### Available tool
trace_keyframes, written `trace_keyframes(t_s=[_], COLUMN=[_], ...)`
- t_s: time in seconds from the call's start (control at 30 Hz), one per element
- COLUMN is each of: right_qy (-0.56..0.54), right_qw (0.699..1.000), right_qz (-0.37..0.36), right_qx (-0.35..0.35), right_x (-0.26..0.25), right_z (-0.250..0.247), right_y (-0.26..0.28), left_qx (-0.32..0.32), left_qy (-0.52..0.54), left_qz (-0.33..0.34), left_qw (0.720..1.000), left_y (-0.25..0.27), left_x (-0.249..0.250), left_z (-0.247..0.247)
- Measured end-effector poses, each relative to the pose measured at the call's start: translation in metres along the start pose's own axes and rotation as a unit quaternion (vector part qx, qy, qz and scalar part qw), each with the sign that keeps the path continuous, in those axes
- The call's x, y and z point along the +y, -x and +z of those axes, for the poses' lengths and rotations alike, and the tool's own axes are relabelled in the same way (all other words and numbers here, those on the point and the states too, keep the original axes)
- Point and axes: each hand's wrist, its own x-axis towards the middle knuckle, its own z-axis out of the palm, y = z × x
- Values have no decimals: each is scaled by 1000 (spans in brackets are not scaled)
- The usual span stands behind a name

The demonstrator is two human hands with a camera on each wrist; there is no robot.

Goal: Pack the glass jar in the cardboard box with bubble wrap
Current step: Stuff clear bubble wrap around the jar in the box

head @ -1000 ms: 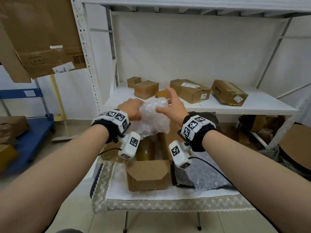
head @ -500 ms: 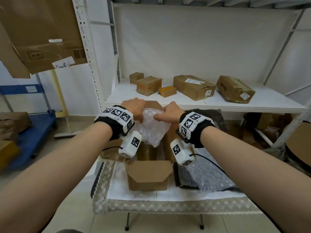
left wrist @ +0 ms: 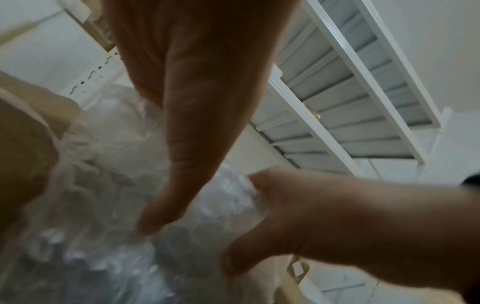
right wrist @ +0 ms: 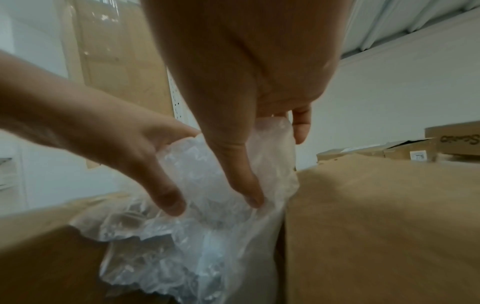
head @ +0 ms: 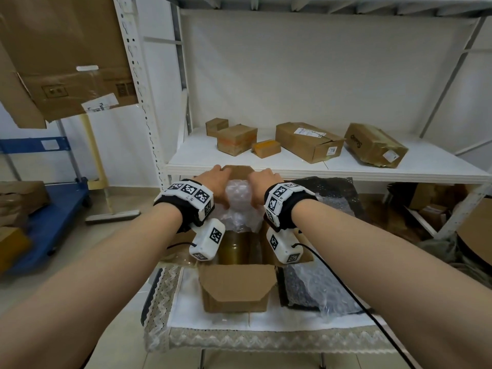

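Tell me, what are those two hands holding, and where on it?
Both the left hand and right hand grip a bubble wrap wad by its upper sides, above the cardboard box.

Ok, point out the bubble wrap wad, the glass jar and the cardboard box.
bubble wrap wad (head: 237, 194), head view, top between the hands.
glass jar (head: 234, 247), head view, amber side inside the box.
cardboard box (head: 235, 287), head view, near flap.

Head view looks down from above; both wrist views sit close, sharing the bubble wrap (head: 237, 201)
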Motion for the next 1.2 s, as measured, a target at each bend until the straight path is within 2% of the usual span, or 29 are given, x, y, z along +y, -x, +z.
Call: trace_keyframes(t_s=[0.13,0.27,0.53,0.77,0.9,1.0,1.13,1.2], right_qy=[21,55,42,27,-33,-64,-54,-59], right_qw=[1000,998,998,999,999,997,978,972], right_qz=[-11,-16,14,-15,-7,-17,-65,-90], right_qx=[3,31,47,35,29,-24,-193,-211], right_x=[-1,-2,-6,-12,-16,-23,-33,-38], right_z=[6,5,4,1,0,-4,8,14], right_y=[-3,-4,6,14,18,23,19,16], left_qx=[-19,33,-12,-18,-7,12,18,13], left_qy=[1,-99,-2,-16,-27,-17,4,14], left_qz=[27,43,38,28,23,9,-1,-1], left_qw=[999,994,999,999,999,1000,1000,1000], left_y=[2,8,12,16,17,17,16,16], left_x=[-7,-8,3,8,9,7,3,3], left_z=[-6,-6,-8,-6,-5,-2,-1,-4])
